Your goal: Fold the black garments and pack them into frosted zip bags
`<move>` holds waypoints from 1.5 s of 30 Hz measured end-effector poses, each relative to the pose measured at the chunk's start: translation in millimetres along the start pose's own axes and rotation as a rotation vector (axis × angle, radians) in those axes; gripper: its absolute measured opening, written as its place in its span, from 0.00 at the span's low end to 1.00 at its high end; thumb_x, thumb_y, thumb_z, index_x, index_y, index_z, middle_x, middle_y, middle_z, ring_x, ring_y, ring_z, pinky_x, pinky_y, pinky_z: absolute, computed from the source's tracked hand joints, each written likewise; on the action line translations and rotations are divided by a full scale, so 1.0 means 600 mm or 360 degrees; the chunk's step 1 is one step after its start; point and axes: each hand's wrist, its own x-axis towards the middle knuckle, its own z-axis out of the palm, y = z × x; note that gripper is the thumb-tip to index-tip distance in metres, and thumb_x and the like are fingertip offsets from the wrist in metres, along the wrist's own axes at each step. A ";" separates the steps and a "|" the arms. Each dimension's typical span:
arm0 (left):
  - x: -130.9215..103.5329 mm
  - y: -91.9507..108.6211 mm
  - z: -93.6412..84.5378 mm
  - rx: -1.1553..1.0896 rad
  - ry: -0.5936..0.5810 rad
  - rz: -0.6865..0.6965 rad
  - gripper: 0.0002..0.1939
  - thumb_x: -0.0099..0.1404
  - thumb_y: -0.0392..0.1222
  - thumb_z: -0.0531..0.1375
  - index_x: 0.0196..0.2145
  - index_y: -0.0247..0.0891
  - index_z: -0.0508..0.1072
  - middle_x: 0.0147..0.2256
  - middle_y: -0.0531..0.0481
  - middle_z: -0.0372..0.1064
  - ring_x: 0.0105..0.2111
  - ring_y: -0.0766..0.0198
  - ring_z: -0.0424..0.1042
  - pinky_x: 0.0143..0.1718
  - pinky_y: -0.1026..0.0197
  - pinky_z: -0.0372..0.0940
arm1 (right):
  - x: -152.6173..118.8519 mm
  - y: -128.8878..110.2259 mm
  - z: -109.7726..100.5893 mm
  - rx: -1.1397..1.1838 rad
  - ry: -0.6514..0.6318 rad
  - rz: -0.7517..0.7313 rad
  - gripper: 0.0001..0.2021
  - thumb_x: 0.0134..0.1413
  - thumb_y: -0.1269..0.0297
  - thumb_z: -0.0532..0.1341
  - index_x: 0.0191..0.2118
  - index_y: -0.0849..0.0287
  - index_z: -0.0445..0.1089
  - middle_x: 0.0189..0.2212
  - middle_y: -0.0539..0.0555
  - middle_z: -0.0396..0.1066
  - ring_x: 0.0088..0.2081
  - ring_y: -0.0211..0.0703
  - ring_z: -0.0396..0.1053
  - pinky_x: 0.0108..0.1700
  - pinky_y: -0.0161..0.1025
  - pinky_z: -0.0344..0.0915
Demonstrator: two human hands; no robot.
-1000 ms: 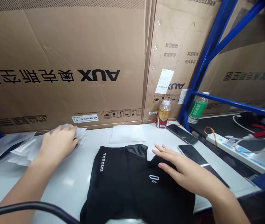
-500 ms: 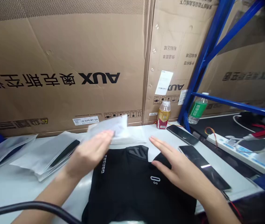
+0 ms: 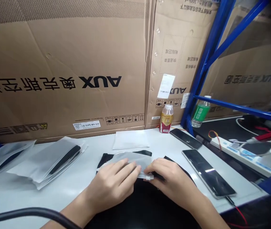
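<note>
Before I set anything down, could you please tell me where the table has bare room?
The widest patch of table is at left, between the frosted bags and the black cable; a narrower one separates those bags from the black shirt. It is crowded over the shirt, with the left hand, right hand and plastic bag, and at right, around the phones.

Black garment [image 3: 140, 206], milky bag [image 3: 132, 157], blue frame [image 3: 211, 51], seemingly plain brown cartons [image 3: 66, 47]

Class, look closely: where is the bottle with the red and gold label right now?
In the head view, right of centre, the bottle stands upright on the white table, before the cardboard boxes and beside the farther phone.
</note>
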 end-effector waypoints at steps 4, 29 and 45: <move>0.009 0.011 -0.006 -0.0208 0.0063 -0.0005 0.09 0.71 0.31 0.62 0.47 0.36 0.78 0.42 0.47 0.82 0.40 0.55 0.79 0.39 0.54 0.72 | 0.001 -0.011 0.004 0.0279 0.0025 0.0099 0.07 0.64 0.75 0.65 0.38 0.54 0.71 0.37 0.48 0.80 0.40 0.42 0.77 0.45 0.37 0.70; -0.025 -0.098 -0.013 -0.0179 0.0086 -0.0320 0.10 0.74 0.29 0.61 0.48 0.42 0.77 0.37 0.55 0.84 0.34 0.65 0.82 0.42 0.60 0.66 | -0.025 0.035 -0.094 -0.0080 -0.0102 0.0254 0.09 0.73 0.68 0.53 0.36 0.52 0.57 0.42 0.52 0.70 0.41 0.45 0.70 0.44 0.42 0.67; -0.027 -0.077 -0.006 -0.0636 0.0078 -0.0359 0.10 0.71 0.28 0.60 0.44 0.41 0.73 0.33 0.55 0.79 0.27 0.67 0.73 0.38 0.59 0.66 | -0.033 -0.008 -0.100 -0.0564 0.0046 -0.0054 0.07 0.72 0.67 0.57 0.48 0.49 0.71 0.59 0.58 0.70 0.57 0.52 0.71 0.54 0.49 0.72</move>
